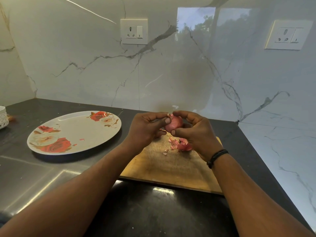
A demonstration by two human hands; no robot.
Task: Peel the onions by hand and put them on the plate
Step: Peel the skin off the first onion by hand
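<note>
Both hands meet above the far end of the chopping board (172, 166), with a small pink onion (173, 124) held between them in the air. Left hand (145, 129) sits at 9 o'clock from the onion, its fingers curled in and its thumb pressed against the onion's left side, where it pinches a pale flake of skin (168, 115) at the onion's top. Right hand (195, 132) sits at 3 o'clock from the onion and cups it, fingers curled over the top and thumb tucked under at about 6 o'clock; a dark band (217, 158) circles that wrist. Onion and board are apart, the onion hanging clear above the wood. On the board, at 6 o'clock from the onion and partly under the right palm, lies a loose heap of pink peelings (179, 144), with a few crumbs just beside it toward 7 o'clock. At 9 o'clock from the hands, well apart from the onion, a white plate (75, 132) printed with red roses rests flat on the dark counter (140, 211); a couple of tiny pink scraps (82, 139) lie on it near its near rim. At the far left edge a white lattice basket (2, 117) is only partly in view. Behind, on the marble wall, two white sockets show, one (133, 31) at 12 o'clock and the other (289, 35) at 2 o'clock.
</note>
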